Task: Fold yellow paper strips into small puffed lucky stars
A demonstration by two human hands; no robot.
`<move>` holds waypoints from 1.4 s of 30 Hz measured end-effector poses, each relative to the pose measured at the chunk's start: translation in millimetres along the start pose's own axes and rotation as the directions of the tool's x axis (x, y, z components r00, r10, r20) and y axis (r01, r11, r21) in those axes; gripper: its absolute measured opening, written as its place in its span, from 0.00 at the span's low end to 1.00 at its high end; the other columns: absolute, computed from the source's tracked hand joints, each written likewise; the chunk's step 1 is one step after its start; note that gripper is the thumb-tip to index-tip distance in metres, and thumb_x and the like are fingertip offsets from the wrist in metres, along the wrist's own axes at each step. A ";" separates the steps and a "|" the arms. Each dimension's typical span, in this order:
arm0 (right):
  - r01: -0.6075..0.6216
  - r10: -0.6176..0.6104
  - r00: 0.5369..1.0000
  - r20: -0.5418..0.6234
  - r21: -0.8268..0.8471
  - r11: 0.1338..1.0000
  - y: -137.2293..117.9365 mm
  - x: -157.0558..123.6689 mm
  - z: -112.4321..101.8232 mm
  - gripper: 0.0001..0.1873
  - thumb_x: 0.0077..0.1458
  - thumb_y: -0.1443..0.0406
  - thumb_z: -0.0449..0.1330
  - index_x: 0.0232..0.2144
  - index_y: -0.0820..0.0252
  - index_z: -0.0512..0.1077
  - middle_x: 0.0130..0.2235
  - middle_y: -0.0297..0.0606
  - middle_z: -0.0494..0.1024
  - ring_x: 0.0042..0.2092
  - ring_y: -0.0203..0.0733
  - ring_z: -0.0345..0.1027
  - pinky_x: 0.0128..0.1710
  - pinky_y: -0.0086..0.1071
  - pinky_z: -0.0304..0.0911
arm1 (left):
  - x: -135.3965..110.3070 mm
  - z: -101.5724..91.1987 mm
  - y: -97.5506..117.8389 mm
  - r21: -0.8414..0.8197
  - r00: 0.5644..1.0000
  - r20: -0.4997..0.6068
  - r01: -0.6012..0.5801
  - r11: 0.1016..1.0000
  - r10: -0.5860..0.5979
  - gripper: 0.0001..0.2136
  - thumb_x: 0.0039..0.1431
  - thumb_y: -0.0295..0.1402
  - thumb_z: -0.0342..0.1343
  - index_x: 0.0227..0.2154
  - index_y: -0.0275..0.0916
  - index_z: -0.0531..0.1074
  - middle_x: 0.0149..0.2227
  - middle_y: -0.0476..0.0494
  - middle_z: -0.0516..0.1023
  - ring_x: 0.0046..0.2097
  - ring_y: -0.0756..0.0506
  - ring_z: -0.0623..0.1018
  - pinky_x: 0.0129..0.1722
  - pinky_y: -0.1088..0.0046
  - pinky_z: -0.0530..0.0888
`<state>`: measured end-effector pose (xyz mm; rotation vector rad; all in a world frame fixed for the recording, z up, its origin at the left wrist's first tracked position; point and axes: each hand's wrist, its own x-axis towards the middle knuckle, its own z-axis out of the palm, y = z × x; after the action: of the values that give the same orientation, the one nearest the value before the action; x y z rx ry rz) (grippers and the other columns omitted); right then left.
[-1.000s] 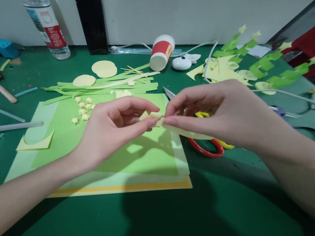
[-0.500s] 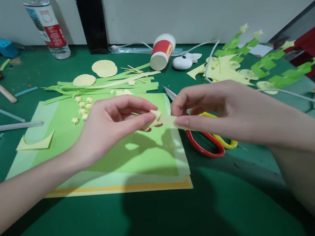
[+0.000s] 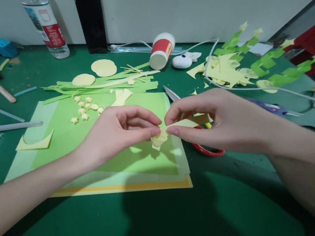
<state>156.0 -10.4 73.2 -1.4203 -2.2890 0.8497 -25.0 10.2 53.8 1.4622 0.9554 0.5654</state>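
Between both hands is a pale yellow paper strip [image 3: 190,121], its left end folded into a small many-sided shape. My left hand [image 3: 122,129] pinches the folded end between thumb and fingertips. My right hand [image 3: 210,118] pinches the strip just beside the fold, and the loose tail runs back through its fingers. Below them lie stacked green paper sheets [image 3: 103,165]. Several small folded paper stars [image 3: 82,111] sit on the stack beyond my left hand. Scissors [image 3: 210,150] with red and yellow handles lie partly hidden under my right hand.
Green paper strips [image 3: 70,90] and yellow paper circles [image 3: 104,68] lie behind the stack. A paper cup [image 3: 162,51] rests on its side near a white earphone case [image 3: 182,61]. Yellow scraps [image 3: 222,70] and a white cable [image 3: 281,92] are at right. A water bottle [image 3: 49,31] stands back left.
My right hand has shifted left and slightly down, closer to the left hand. The folded end has turned and now hangs lower, while the strip's tail shows above my right thumb.
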 end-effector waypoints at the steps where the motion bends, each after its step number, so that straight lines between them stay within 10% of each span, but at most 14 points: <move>1: -0.003 0.003 1.000 0.012 -0.017 1.000 0.3 0.0 -0.1 0.05 0.47 0.67 0.54 0.22 0.59 0.68 0.21 0.29 0.69 0.22 0.31 0.55 0.20 0.28 0.50 | 0.1 -0.1 0.0 0.006 1.000 0.007 0.017 1.000 -0.017 0.03 0.47 0.27 0.59 0.27 0.39 0.73 0.23 0.57 0.78 0.27 0.56 0.77 0.26 0.91 0.71; 33: -0.048 0.042 0.998 0.050 0.140 0.989 -4.8 1.4 7.6 0.05 0.45 0.68 0.54 0.20 0.57 0.67 0.24 0.31 0.71 0.26 0.34 0.62 0.25 0.27 0.57 | -8.0 6.4 1.9 0.151 0.992 -0.029 -0.120 0.981 0.126 0.11 0.46 0.25 0.59 0.35 0.40 0.70 0.23 0.55 0.79 0.26 0.52 0.78 0.26 0.86 0.72; 42: 0.024 0.026 0.973 -0.228 0.214 0.977 -5.0 0.6 8.8 0.05 0.47 0.67 0.56 0.21 0.57 0.67 0.24 0.32 0.71 0.27 0.35 0.64 0.25 0.29 0.58 | -9.2 5.0 2.6 0.077 0.967 -0.145 -0.199 0.977 0.208 0.10 0.43 0.26 0.63 0.31 0.41 0.73 0.26 0.56 0.78 0.31 0.53 0.78 0.27 0.89 0.74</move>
<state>147.4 -14.4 69.5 -1.3467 -1.9613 0.8560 -25.3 0.0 57.4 1.6017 0.9539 0.8141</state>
